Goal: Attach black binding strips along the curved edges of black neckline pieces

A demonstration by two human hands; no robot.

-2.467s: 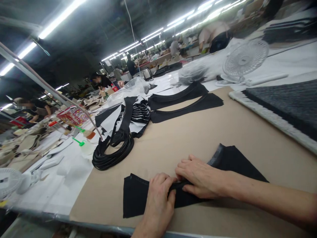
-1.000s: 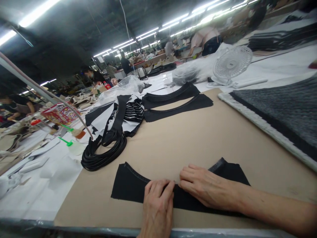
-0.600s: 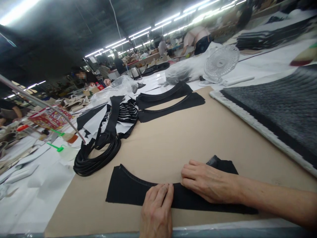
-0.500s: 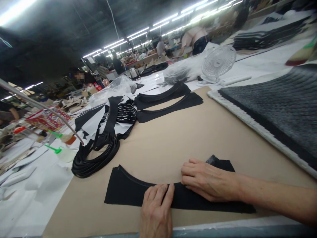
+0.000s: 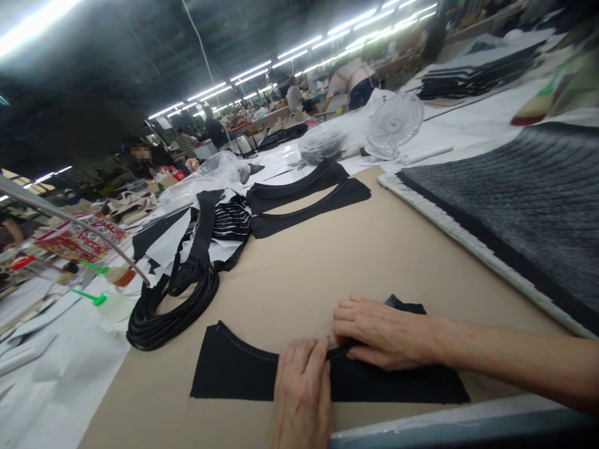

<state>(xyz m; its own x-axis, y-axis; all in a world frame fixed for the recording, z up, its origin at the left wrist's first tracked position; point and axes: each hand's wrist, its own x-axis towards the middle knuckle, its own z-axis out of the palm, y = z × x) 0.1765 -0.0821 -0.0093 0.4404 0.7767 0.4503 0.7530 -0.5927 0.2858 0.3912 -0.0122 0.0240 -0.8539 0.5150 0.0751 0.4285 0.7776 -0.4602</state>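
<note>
A black curved fabric piece (image 5: 234, 371) lies flat on the tan board (image 5: 290, 274), its concave edge facing away from me. A narrow dark band runs along that edge. Near the middle of the curve, my left hand (image 5: 303, 383) presses its closed fingers on the band. Just right of it, my right hand (image 5: 381, 333) curls over the same edge, thumb on the near side. Its fingertips are partly hidden. The piece's right end shows a raised tip (image 5: 405, 305) beyond my right wrist.
Left of the piece lies a coil of black strips (image 5: 175, 324). Farther back are black curved pieces (image 5: 311, 209), a clear fan (image 5: 394, 125) and plastic bags (image 5: 206, 178). A grey ribbed panel (image 5: 510, 187) borders the right. Green-nozzled bottles (image 5: 115, 305) stand left, near a slanting metal rod (image 5: 93, 227). Other people work far off.
The view has shifted slightly. My left hand has moved a little to the right along the curved edge, closer to my right hand. The right thumb now sits farther from its fingers.
</note>
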